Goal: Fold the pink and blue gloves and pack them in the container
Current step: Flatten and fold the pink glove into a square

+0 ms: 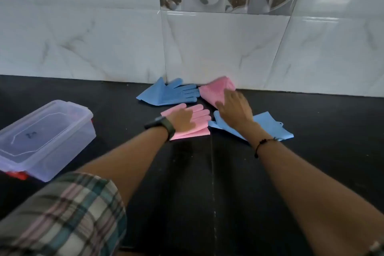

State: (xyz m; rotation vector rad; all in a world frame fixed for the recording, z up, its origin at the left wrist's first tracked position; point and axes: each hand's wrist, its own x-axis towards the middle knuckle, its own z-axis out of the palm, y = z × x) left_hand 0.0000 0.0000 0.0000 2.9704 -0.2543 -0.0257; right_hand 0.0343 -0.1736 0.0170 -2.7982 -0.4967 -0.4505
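Observation:
Four silicone gloves lie on the black counter near the wall. My left hand (182, 119) rests flat on the near pink glove (200, 113), covering its palm; the glove's fingers point right. My right hand (234, 108) reaches across the right blue glove (270, 126) and takes hold of the far pink glove (216, 89), which is bunched and partly raised against the wall. Untouched, the second blue glove (166, 93) lies flat at the back left. At the left stands the clear plastic container (45, 137), with its lid on.
A white marble-tiled wall (207, 48) rises right behind the gloves. The black counter (187, 183) stretches toward me. A red clip (19, 174) shows at the container's near end. My plaid sleeve (62, 214) fills the lower left corner.

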